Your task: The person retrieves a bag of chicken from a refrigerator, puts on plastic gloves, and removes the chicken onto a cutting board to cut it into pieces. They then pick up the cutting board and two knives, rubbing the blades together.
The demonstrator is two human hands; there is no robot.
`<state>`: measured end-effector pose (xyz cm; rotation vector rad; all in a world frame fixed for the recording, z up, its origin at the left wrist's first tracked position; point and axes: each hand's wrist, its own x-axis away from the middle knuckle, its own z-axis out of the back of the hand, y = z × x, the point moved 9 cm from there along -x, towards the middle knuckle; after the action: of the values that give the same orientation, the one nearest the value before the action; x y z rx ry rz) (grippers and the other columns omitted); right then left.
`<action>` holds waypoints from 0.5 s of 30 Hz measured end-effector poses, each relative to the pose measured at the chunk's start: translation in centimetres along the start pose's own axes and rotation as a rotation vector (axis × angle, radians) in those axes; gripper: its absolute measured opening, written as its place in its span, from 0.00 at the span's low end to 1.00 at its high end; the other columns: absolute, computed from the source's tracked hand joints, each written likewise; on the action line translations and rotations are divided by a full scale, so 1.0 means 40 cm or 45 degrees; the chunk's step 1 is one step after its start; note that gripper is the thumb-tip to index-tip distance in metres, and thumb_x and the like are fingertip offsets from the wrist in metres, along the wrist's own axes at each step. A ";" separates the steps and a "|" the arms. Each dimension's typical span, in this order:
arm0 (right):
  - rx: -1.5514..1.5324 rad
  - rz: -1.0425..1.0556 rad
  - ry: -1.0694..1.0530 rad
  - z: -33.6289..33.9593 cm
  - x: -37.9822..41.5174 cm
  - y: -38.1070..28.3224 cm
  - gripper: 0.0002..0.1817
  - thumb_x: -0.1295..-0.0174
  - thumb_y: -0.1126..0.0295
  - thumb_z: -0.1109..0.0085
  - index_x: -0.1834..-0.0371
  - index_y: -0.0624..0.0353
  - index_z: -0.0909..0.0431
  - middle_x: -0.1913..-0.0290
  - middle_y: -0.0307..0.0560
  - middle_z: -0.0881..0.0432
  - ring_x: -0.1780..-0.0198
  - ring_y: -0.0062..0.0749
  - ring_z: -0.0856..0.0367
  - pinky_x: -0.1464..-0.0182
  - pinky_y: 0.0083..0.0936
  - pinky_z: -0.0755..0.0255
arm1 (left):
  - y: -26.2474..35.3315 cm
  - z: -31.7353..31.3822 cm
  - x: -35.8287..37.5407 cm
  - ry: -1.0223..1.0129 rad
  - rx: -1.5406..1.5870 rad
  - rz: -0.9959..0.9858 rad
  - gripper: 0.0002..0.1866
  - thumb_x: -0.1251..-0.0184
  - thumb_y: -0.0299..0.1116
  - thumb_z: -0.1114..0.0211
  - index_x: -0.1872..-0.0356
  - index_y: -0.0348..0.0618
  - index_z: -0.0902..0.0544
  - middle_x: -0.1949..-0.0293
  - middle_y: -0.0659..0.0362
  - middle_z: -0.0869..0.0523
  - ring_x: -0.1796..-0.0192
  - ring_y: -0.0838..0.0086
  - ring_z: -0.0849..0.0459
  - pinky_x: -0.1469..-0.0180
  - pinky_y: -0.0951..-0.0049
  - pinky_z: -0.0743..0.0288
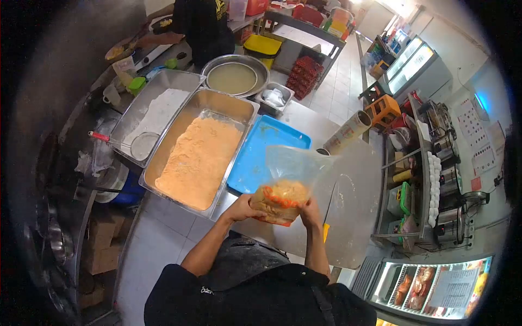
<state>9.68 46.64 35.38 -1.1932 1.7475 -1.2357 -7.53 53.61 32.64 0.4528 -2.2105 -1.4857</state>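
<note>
A clear plastic bag (283, 193) with orange print hangs between my hands, its lower part filled with pale yellowish-orange food. My left hand (246, 209) is closed on the bag's lower left side. On the right side, my right hand (310, 213) grips the same bag, its fingers partly hidden. The bag's loose top stands open, away from me. Just beyond it lies a blue tray (255, 157). A deep metal pan (227, 98) of orange powder (198, 160) stands to the left. A knife with a yellow handle (325, 232) lies near my right hand.
Left of the orange powder is a pan of white flour (157, 117) with a red-handled sieve (143, 145). Behind are a round metal basin (261, 65) of cloudy liquid and a small metal container (283, 103). A printed cylinder (348, 132) lies at right. Another person (204, 30) stands far left.
</note>
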 end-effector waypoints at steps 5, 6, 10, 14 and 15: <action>0.334 -0.265 -0.023 -0.068 -0.067 -0.016 0.24 0.50 0.71 0.32 0.49 0.66 0.26 0.57 0.45 0.19 0.58 0.28 0.20 0.53 0.23 0.26 | -0.038 0.040 -0.010 0.168 -0.057 -0.062 0.31 0.55 0.26 0.25 0.45 0.36 0.26 0.50 0.57 0.18 0.49 0.74 0.21 0.45 0.71 0.26; 0.413 -0.223 -0.075 -0.091 -0.075 -0.022 0.23 0.51 0.73 0.33 0.51 0.66 0.26 0.58 0.45 0.19 0.59 0.27 0.20 0.54 0.23 0.25 | -0.018 0.047 -0.003 0.245 -0.077 -0.151 0.32 0.55 0.27 0.25 0.45 0.37 0.26 0.50 0.58 0.18 0.49 0.74 0.21 0.45 0.71 0.27; 0.432 -0.066 -0.168 -0.118 -0.133 -0.025 0.19 0.51 0.74 0.34 0.55 0.65 0.25 0.64 0.39 0.20 0.68 0.19 0.24 0.67 0.16 0.30 | 0.017 0.060 0.013 0.420 -0.112 -0.288 0.30 0.55 0.27 0.24 0.46 0.37 0.25 0.52 0.59 0.17 0.50 0.74 0.20 0.47 0.70 0.24; 0.396 -0.097 -0.262 -0.084 -0.235 0.052 0.19 0.50 0.73 0.33 0.55 0.64 0.25 0.62 0.41 0.20 0.65 0.23 0.23 0.63 0.20 0.28 | -0.033 0.087 -0.032 0.627 -0.276 -0.248 0.33 0.55 0.28 0.24 0.44 0.37 0.27 0.48 0.56 0.19 0.47 0.72 0.22 0.43 0.70 0.28; 0.320 -0.171 -0.263 -0.110 -0.234 0.023 0.17 0.51 0.73 0.33 0.57 0.64 0.24 0.63 0.40 0.20 0.64 0.23 0.23 0.61 0.21 0.27 | -0.036 0.091 -0.038 0.666 -0.204 -0.303 0.34 0.54 0.30 0.25 0.43 0.37 0.28 0.47 0.55 0.20 0.46 0.71 0.22 0.43 0.70 0.28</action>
<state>8.77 56.98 36.10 -1.2545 1.3381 -1.3156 -8.11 56.68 29.83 0.9541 -1.6611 -1.4390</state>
